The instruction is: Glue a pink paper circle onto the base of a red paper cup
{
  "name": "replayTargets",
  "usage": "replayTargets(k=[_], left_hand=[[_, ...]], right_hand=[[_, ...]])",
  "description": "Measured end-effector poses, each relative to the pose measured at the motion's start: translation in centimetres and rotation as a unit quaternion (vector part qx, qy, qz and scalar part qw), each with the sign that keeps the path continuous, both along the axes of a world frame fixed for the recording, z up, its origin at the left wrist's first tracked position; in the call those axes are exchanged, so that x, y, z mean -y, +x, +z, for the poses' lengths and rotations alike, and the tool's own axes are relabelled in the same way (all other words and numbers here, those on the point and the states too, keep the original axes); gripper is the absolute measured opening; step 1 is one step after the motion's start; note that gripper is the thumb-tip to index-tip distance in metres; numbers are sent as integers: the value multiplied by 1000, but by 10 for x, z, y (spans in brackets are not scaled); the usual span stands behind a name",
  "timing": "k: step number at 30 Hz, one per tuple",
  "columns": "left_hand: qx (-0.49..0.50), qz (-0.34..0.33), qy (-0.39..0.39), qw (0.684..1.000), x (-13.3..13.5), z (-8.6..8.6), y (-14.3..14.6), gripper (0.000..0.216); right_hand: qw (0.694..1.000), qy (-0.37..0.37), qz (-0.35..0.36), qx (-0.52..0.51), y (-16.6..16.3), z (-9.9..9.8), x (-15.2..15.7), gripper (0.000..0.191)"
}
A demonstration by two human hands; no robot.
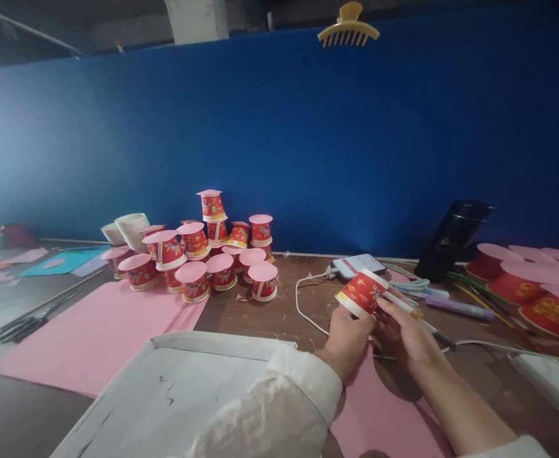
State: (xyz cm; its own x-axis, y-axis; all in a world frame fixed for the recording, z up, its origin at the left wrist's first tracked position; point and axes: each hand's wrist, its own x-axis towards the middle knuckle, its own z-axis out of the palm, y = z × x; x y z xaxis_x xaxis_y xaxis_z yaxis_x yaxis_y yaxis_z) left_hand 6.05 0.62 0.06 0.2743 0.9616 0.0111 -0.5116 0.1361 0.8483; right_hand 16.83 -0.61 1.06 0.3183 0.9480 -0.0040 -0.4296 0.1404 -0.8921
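Note:
My left hand (346, 336) grips a small red paper cup (361, 292) with gold print, tilted on its side above the brown table. My right hand (406, 331) is closed around a thin pen-like tool (420, 318) and touches the cup's right side. Under both hands lies a pink paper sheet (379, 413). A pile of similar red cups with pink paper lids (198, 254) stands to the left near the blue wall.
A white tray (174, 394) sits at the near edge. A large pink sheet (93, 331) and scissors (26, 324) lie left. A phone (358, 264) with white cable, a black bottle (455, 238), markers and pink-lidded cups (531, 286) are on the right. White bowls (129, 228) stand behind the pile.

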Motion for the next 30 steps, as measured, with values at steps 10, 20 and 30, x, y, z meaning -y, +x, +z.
replayTargets(k=[10, 20, 30], left_hand=[[127, -39, -55, 990, -1, -1, 3, 33], [219, -24, -128, 967, -5, 8, -2, 31], [256, -19, -225, 940, -7, 10, -6, 29]], right_hand=[[998, -22, -51, -26, -5, 4, 1, 72], [915, 50, -279, 287, 3, 10, 8, 47], [868, 193, -250, 383, 0, 2, 22, 40]])
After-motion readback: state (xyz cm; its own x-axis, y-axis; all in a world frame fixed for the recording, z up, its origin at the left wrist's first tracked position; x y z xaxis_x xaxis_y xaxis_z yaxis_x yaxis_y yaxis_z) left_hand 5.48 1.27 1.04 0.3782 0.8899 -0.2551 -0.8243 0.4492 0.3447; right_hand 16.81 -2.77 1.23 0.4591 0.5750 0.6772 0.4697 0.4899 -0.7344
